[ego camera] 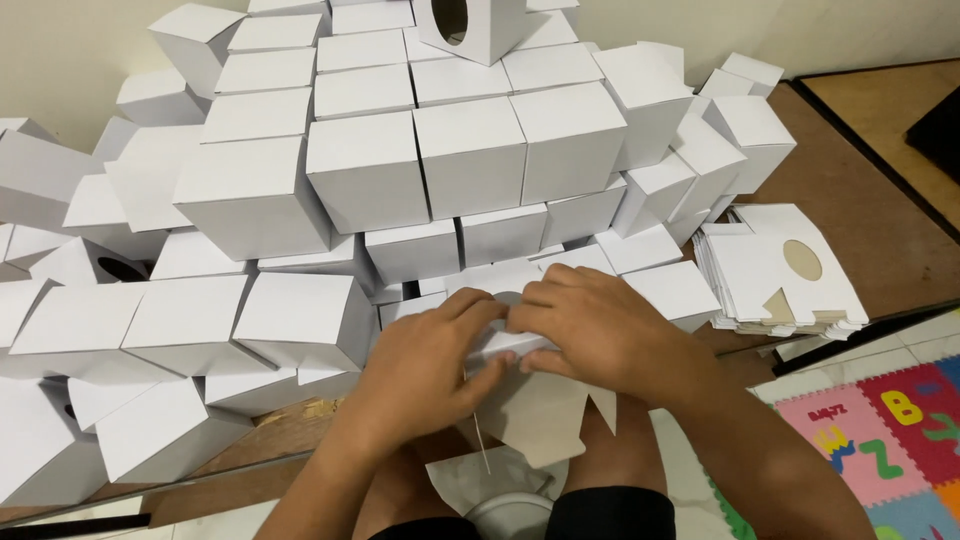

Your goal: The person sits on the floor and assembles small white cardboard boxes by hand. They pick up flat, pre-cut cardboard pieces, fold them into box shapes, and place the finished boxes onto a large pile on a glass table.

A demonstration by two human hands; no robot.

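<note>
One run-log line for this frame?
left hand + right hand: folding white carton | folded boxes behind | flat blanks right

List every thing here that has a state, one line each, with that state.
Left hand: closed on the half-folded white box, fingers pressing its flap.
Right hand: gripping the same box from the right.
Half-folded white box: partly formed, flaps loose.
Pile of folded boxes: assembled, stacked.
Box with round hole: assembled, on top of the pile.
Stack of flat blanks: unfolded, lying flat.
</note>
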